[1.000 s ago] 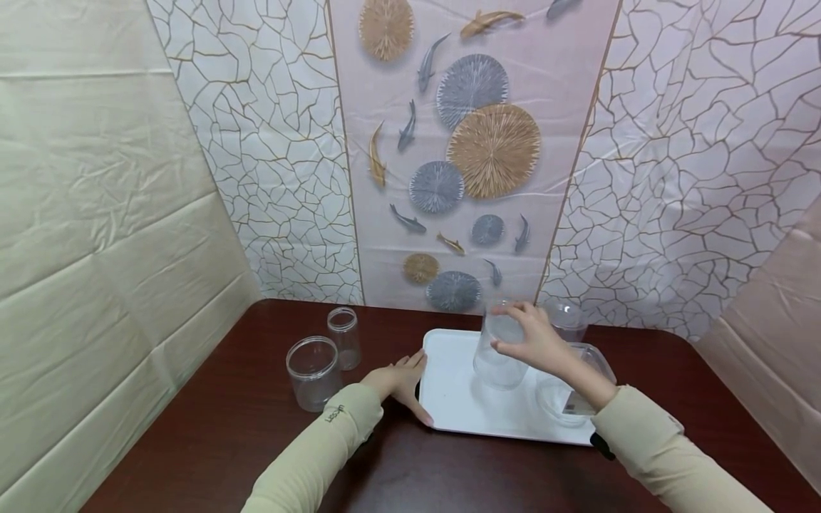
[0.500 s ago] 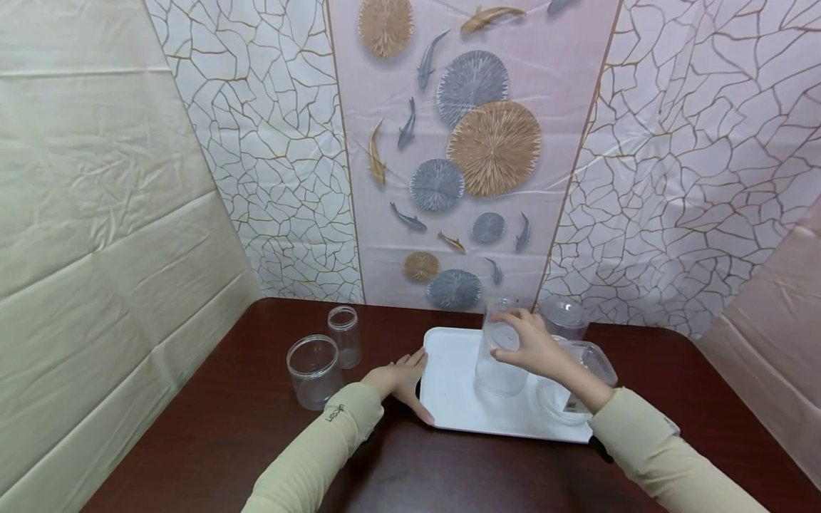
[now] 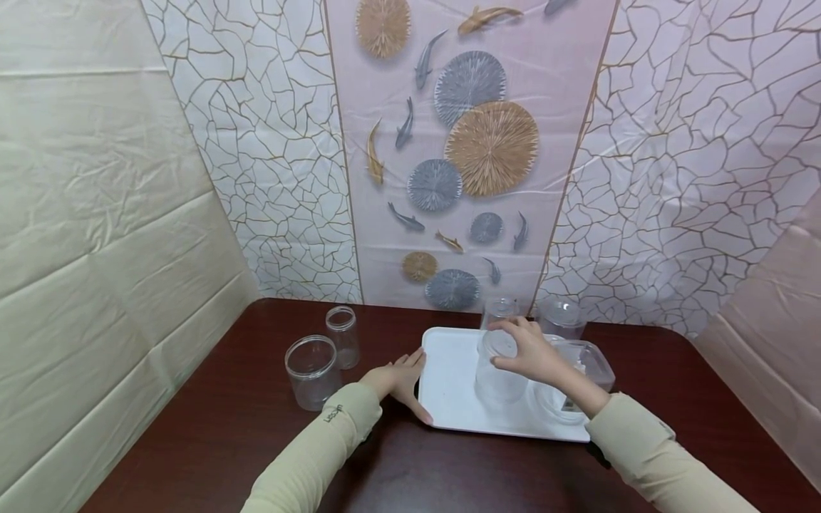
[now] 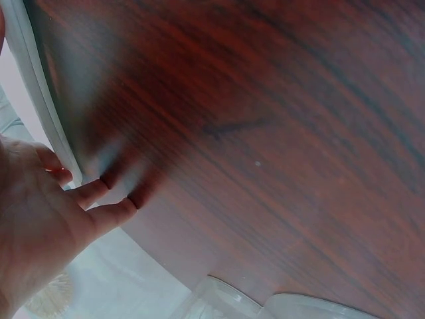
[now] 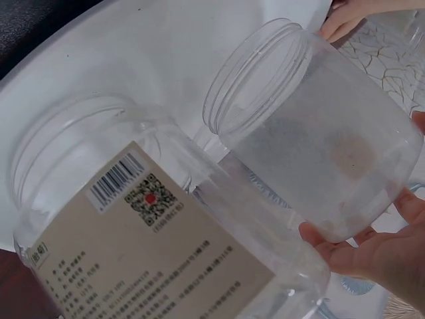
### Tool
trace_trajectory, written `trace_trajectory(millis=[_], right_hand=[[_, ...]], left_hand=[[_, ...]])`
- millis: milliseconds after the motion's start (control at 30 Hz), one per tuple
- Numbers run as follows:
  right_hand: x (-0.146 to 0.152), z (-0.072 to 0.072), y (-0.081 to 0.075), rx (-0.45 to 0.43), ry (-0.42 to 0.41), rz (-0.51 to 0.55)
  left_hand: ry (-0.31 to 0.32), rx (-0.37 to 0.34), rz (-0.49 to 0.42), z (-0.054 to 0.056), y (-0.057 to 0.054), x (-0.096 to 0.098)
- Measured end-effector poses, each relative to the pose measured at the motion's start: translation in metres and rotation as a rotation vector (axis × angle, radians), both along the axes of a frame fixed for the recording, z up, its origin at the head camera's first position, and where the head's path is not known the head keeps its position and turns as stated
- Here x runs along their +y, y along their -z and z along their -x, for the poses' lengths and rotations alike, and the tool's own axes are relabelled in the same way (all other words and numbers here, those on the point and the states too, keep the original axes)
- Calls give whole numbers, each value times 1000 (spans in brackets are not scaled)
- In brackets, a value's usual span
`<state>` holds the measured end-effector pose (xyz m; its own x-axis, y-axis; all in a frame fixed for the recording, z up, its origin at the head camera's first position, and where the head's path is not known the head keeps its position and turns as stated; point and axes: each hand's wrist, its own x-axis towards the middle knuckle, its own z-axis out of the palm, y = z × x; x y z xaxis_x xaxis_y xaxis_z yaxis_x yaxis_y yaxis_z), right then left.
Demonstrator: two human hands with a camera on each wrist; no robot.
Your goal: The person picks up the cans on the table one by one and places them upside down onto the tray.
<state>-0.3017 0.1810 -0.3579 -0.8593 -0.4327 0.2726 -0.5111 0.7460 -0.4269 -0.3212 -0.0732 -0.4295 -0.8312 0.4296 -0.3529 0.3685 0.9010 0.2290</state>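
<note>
My right hand (image 3: 535, 353) grips a clear plastic jar (image 3: 500, 381) by its base end, thumb and fingers around it. The jar is upside down, its threaded mouth toward the white tray (image 3: 449, 377); whether it touches the tray I cannot tell. In the right wrist view, a clear jar with a printed label (image 5: 153, 232) stands beside the held jar (image 5: 312, 146), also mouth down. My left hand (image 3: 405, 381) rests against the tray's left edge, fingers extended. The left wrist view shows those fingers (image 4: 109, 216) along the outside of the rim.
Two clear jars, one wide (image 3: 314, 377) and one slim (image 3: 343, 338), stand open on the dark wood table (image 3: 410, 470) at left. Behind the tray are more clear containers, one in the middle (image 3: 499, 310) and one at right (image 3: 561, 317). A patterned cloth (image 3: 288, 178) hangs behind.
My right hand has come down a little and toward me with the jar, showing more of the container behind it. The left hand stays at the tray's edge.
</note>
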Motion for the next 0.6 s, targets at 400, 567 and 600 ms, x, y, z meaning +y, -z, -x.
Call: trace_trajectory(millis=[400, 567, 600], right_hand=[[0, 0, 10, -34, 6, 0], [0, 1, 15, 7, -4, 14], [0, 1, 15, 10, -5, 16]], left_hand=[[-6, -5, -10, -1, 0, -2], [-7, 2, -16, -1, -1, -1], [-8, 4, -15, -1, -1, -1]])
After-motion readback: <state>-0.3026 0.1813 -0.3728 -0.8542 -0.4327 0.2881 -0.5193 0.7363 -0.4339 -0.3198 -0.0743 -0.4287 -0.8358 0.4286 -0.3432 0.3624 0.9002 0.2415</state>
